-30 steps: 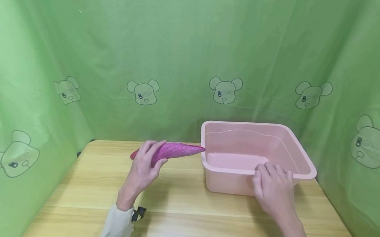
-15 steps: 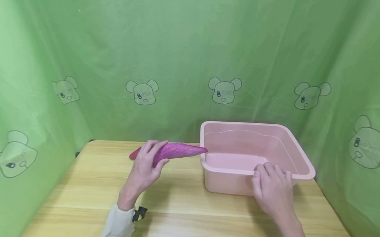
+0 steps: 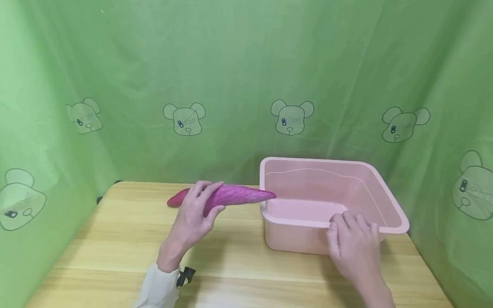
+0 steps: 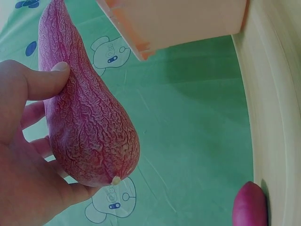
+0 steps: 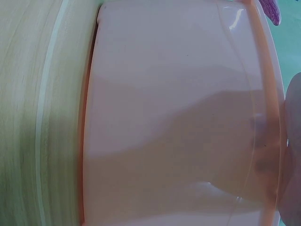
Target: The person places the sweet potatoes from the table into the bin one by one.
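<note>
In the head view my left hand (image 3: 193,216) grips a wrinkled purple sweet potato (image 3: 240,195), held sideways above the table with its thin tip over the left rim of a pink plastic basin (image 3: 300,238). The left wrist view shows the thumb on one side of the sweet potato (image 4: 91,127) and fingers behind it; its fat end bears a small pale nub. My right hand (image 3: 354,245) grips the basin's front rim with curled fingers. A second, smoother magenta piece (image 3: 177,198), partly hidden behind my left hand, lies on the table; its kind cannot be told.
The wooden table (image 3: 231,288) bears the basin at its right back. Green curtains (image 3: 234,69) with bear-head prints hang behind and at both sides. In the right wrist view, the basin's outer wall (image 5: 164,94) fills most of the picture.
My left hand has moved slightly right with the sweet potato, whose tip now reaches farther over the basin's left rim. The right hand and basin have stayed in place.
</note>
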{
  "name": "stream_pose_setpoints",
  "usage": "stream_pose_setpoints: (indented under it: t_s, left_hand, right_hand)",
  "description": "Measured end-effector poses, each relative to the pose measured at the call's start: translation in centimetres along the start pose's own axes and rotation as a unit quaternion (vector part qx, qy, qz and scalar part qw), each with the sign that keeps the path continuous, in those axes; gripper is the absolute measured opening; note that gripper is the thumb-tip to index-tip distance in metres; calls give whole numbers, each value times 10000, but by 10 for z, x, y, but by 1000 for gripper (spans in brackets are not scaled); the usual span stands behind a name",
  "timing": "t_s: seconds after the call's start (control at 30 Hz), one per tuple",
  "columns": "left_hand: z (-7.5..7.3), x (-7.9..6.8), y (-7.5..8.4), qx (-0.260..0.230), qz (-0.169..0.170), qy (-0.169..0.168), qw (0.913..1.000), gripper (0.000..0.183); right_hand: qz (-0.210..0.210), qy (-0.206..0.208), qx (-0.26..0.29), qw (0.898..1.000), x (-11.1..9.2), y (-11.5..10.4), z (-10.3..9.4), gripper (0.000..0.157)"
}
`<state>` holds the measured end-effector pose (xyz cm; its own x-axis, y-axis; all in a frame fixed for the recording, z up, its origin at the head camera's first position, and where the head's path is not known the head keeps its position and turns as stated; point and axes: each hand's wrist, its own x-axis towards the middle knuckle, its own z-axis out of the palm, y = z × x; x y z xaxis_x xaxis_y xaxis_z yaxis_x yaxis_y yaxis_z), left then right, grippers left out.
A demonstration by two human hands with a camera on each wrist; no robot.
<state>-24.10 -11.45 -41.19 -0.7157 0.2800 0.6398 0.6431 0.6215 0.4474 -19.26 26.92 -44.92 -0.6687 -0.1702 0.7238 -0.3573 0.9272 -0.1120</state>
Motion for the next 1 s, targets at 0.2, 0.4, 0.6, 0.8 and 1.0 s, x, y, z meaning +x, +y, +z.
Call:
stream_pose_setpoints:
  t_s: [0.2,0.4,0.6,0.8,1.0]
  left_hand:
    - [3,3,3,-54,-39,-87,9999,56]
    - [7,7,9,-78,43,-116,9999,56]
    - [11,11,16,-99,129,-100,9998,57]
    - [14,18,24,-128,178,-164,9996,57]
    - [17,22,30,-131,161,-281,9994,57]
  right_hand:
    - [-58,120,-5,9999,1,-2,-1,35]
    - [-76,179,36,9998,2,-3,-1,32]
    - [-11,95,50,9999,2,-3,-2,29]
    - [39,17,41,10000,1,-2,-2,29]
    - [23,-1,30,10000,1,-2,-1,30]
